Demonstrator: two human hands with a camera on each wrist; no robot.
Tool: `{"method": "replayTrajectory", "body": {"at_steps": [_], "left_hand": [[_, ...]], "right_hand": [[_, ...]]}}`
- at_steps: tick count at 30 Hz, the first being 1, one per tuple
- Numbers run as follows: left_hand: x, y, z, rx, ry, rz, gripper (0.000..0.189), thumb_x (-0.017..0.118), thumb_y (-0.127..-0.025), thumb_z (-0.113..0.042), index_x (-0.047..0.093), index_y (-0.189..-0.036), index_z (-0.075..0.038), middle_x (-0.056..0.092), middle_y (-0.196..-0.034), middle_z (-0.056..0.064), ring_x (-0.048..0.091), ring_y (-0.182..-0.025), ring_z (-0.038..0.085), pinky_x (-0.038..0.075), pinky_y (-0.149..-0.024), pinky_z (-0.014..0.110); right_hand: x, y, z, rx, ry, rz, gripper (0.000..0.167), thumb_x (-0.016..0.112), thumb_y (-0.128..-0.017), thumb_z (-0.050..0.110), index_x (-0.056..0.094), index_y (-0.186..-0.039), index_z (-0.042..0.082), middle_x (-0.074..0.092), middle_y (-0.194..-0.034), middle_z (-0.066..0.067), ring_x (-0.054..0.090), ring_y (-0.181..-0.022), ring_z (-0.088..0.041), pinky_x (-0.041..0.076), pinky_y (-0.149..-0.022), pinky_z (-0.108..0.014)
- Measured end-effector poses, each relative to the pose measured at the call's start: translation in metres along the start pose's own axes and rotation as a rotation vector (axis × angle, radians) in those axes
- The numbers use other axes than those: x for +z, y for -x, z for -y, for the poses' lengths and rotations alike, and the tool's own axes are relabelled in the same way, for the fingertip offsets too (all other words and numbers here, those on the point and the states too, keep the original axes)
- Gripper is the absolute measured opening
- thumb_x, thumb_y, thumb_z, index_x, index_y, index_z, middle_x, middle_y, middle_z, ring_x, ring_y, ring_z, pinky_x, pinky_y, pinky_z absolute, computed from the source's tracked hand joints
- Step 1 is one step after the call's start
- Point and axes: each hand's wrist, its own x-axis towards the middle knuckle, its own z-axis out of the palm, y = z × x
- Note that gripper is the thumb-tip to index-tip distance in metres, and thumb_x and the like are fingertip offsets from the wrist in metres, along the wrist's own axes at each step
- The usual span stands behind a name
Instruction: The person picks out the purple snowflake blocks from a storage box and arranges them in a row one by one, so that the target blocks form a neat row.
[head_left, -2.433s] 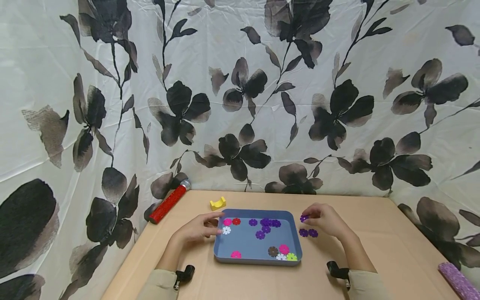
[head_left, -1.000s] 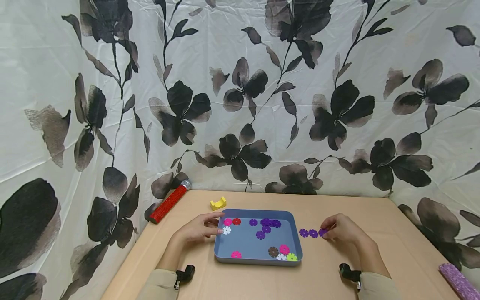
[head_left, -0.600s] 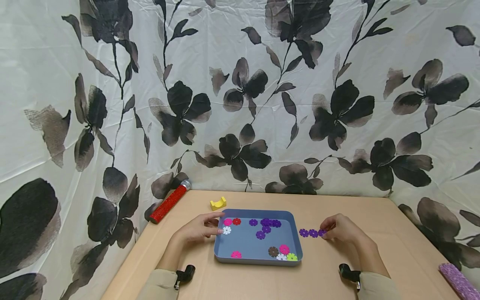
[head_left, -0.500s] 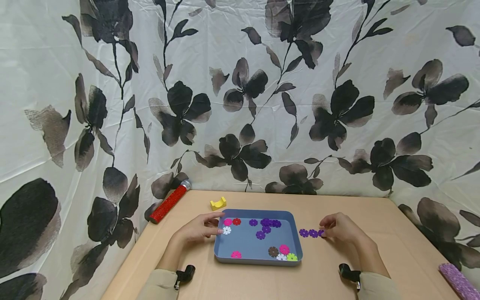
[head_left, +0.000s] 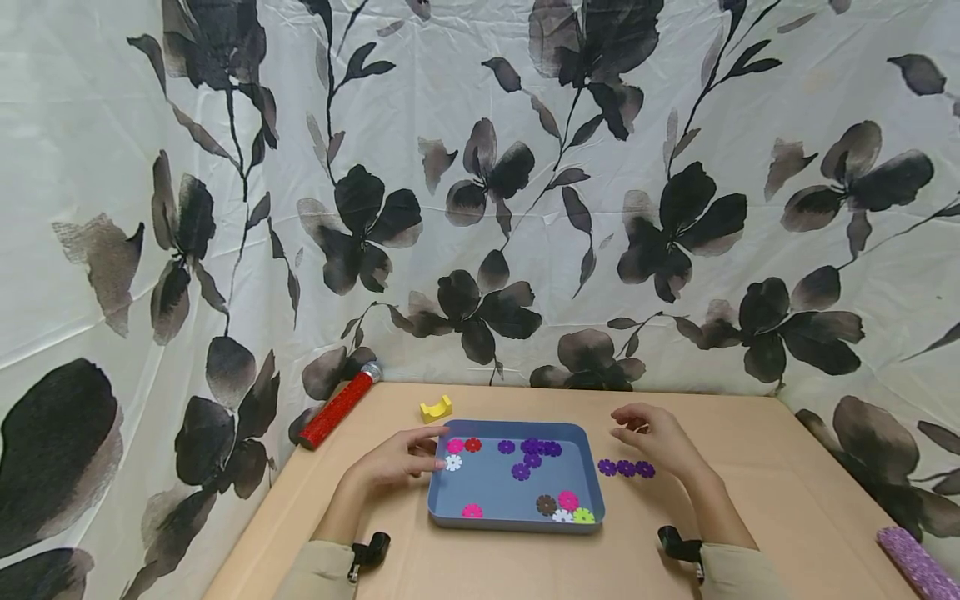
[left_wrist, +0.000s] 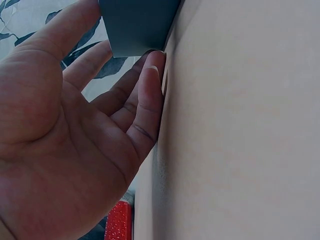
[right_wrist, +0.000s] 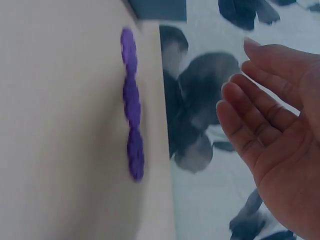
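Note:
My left hand (head_left: 397, 454) holds the left end of a blue-grey tray (head_left: 517, 523). In the left wrist view its thumb reaches the tray's rim and the little finger (left_wrist: 150, 95) lies low at the wall, near the table. Inside the tray, purple flower-shaped pieces (head_left: 532, 459) lie grouped toward the back. Three more purple flower pieces (head_left: 626, 468) form a row on the table, right of the tray. Above and behind that row hovers my right hand (head_left: 656, 435), fingers loosely bent and holding nothing; the right wrist view shows a gap between hand (right_wrist: 285, 120) and row (right_wrist: 131, 102).
Pink, red, white, brown and green flower pieces lie near the tray's corners. A yellow curved block (head_left: 436, 408) stands behind the tray. A red glittery tube (head_left: 341, 408) leans at the back left; a purple glittery roll (head_left: 918, 562) lies far right. A floral cloth (head_left: 570, 250) hangs behind the table.
My right hand set a third purple flower piece at the row's right end, let go, and moved up and left. My left hand stays at the tray.

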Motion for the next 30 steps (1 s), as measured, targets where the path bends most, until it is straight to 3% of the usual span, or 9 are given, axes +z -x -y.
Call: {"method": "replayTrajectory", "body": {"at_steps": [13,18,25,30], "left_hand": [[0.000,0.001,0.000,0.009,-0.009,-0.004,0.065,0.076,-0.096,-0.024,0.050,-0.155,-0.012,0.066,-0.128,0.018,0.061,-0.103,0.025,0.055,-0.077,0.037],[0.000,0.001,0.000,0.013,-0.019,-0.009,0.065,0.076,-0.096,-0.024,0.050,-0.154,-0.012,0.066,-0.129,0.018,0.062,-0.103,0.025,0.055,-0.076,0.037],[0.000,0.001,0.000,0.005,-0.015,-0.006,0.066,0.077,-0.095,-0.026,0.050,-0.154,-0.013,0.066,-0.129,0.017,0.062,-0.103,0.025,0.056,-0.077,0.037],[0.000,0.002,-0.002,-0.003,-0.014,-0.009,0.067,0.078,-0.095,-0.026,0.050,-0.155,-0.013,0.065,-0.130,0.017,0.062,-0.105,0.025,0.056,-0.078,0.038]], "right_hand": [[0.041,-0.012,0.041,-0.077,-0.049,0.061,0.032,0.078,-0.093,0.013,0.072,-0.124,0.004,0.072,-0.121,-0.014,0.068,-0.100,-0.020,0.059,-0.087,-0.034],[0.056,-0.014,0.052,-0.080,-0.074,0.101,0.032,0.076,-0.093,0.006,0.072,-0.124,0.003,0.071,-0.121,-0.016,0.068,-0.106,-0.031,0.057,-0.094,-0.049],[0.071,-0.022,0.058,-0.046,0.054,0.186,0.035,0.080,-0.091,0.009,0.072,-0.124,0.000,0.073,-0.117,-0.014,0.067,-0.102,-0.024,0.058,-0.093,-0.047],[0.082,-0.026,0.062,-0.049,0.114,0.194,0.033,0.080,-0.090,0.005,0.073,-0.121,-0.003,0.074,-0.112,-0.014,0.067,-0.098,-0.025,0.057,-0.092,-0.048]]}}
